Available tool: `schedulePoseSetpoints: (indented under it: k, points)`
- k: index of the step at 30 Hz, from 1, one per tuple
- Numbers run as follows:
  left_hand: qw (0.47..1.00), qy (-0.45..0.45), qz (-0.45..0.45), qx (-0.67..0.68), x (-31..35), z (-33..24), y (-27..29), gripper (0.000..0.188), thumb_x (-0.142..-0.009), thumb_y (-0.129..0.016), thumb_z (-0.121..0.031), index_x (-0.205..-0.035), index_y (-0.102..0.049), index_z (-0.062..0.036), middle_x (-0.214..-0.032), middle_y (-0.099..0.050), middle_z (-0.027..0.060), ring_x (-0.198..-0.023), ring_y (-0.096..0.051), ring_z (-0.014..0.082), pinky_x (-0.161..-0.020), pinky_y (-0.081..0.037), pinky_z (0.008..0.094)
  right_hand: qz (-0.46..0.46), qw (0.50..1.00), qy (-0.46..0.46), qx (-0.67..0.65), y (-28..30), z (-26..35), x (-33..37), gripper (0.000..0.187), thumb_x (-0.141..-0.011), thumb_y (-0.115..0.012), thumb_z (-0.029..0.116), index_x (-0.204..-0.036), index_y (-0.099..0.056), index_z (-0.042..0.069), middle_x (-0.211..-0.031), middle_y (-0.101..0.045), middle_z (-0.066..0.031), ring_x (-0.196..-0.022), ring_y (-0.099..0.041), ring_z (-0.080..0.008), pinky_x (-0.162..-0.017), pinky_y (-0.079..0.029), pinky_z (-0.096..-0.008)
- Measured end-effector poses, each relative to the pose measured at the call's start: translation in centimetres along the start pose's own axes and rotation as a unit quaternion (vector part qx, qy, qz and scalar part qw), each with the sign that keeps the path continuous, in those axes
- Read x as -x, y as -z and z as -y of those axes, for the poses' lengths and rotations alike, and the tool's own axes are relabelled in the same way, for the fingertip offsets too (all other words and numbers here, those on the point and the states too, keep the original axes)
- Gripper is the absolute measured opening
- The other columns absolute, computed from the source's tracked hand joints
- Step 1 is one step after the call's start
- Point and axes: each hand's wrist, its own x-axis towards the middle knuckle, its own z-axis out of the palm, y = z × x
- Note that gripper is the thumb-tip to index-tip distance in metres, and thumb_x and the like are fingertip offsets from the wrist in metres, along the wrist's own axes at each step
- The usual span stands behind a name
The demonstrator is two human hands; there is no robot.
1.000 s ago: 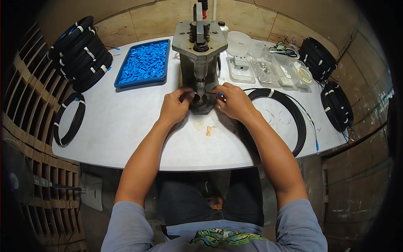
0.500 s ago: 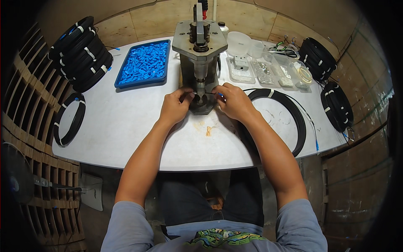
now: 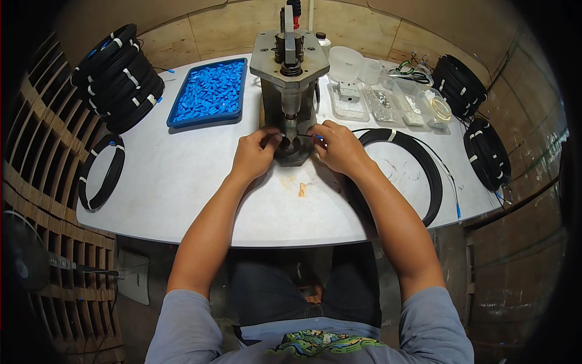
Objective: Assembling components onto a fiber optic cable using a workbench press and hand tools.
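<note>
A grey metal bench press point(image 3: 290, 76) stands at the middle of the table, its ram coming down onto a small base. My left hand point(image 3: 254, 151) pinches at the left side of the ram's lower end; what lies between its fingertips is too small to make out. On the opposite side, my right hand point(image 3: 339, 147) is closed on a thin black cable, which runs across to the ram. A bit of blue point(image 3: 319, 138) shows at the right fingers. Beside my right forearm lies a large coil of black cable point(image 3: 431, 176), tied with white bands.
A blue tray point(image 3: 171, 121) full of small blue parts sits left of the press. Stacked black cable coils point(image 3: 118, 82) rise at the far left, with a single coil point(image 3: 91, 185) nearer. Clear containers point(image 3: 348, 109) and more coils point(image 3: 458, 85) stand at the right.
</note>
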Motion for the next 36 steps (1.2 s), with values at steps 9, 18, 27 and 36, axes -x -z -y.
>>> schedulePoseSetpoints:
  k: [9, 18, 27, 36]
  points:
    - [1.000, -0.003, -0.003, -0.002, 0.00, 0.08, -0.01, 0.022, -0.094, -0.068, -0.013, -0.111, -0.074, -0.0002, -0.085, -0.076, 0.0104, -0.075, -0.067, 0.0124, -0.071, -0.052, 0.0277, 0.002, 1.000, -0.004, -0.004, 0.11, 0.12, -0.02, 0.022, -0.086, -0.068, 0.009, -0.108, -0.071, 0.009, -0.097, -0.068, -0.0144, -0.091, -0.068, -0.0362, -0.081, -0.056, -0.0444]
    - [1.000, 0.000, -0.002, -0.003, 0.04, -0.32, 0.03, 0.023, -0.094, -0.069, -0.015, -0.111, -0.075, -0.0005, -0.085, -0.076, 0.0113, -0.075, -0.067, 0.0133, -0.071, -0.053, 0.0283, 0.002, 1.000, 0.000, 0.005, -0.03, -0.19, 0.03, 0.023, -0.086, -0.069, 0.010, -0.109, -0.071, 0.009, -0.097, -0.068, -0.0143, -0.090, -0.068, -0.0366, -0.081, -0.056, -0.0441]
    - [1.000, 0.007, -0.004, 0.005, 0.10, -0.41, 0.05, 0.023, -0.094, -0.069, -0.015, -0.111, -0.075, -0.0007, -0.084, -0.076, 0.0117, -0.076, -0.068, 0.0144, -0.072, -0.053, 0.0287, 0.010, 1.000, -0.010, 0.002, 0.14, 0.02, 0.03, 0.023, -0.087, -0.069, 0.011, -0.110, -0.071, 0.010, -0.097, -0.068, -0.0146, -0.092, -0.068, -0.0370, -0.082, -0.055, -0.0450]
    - [1.000, 0.007, 0.000, 0.006, 0.05, -0.24, 0.08, 0.023, -0.093, -0.069, -0.014, -0.111, -0.075, 0.0001, -0.087, -0.076, 0.0111, -0.077, -0.069, 0.0145, -0.073, -0.053, 0.0287, 0.004, 1.000, -0.004, 0.001, 0.10, 0.00, 0.05, 0.022, -0.087, -0.069, 0.011, -0.109, -0.071, 0.010, -0.097, -0.067, -0.0148, -0.091, -0.068, -0.0372, -0.081, -0.055, -0.0452]
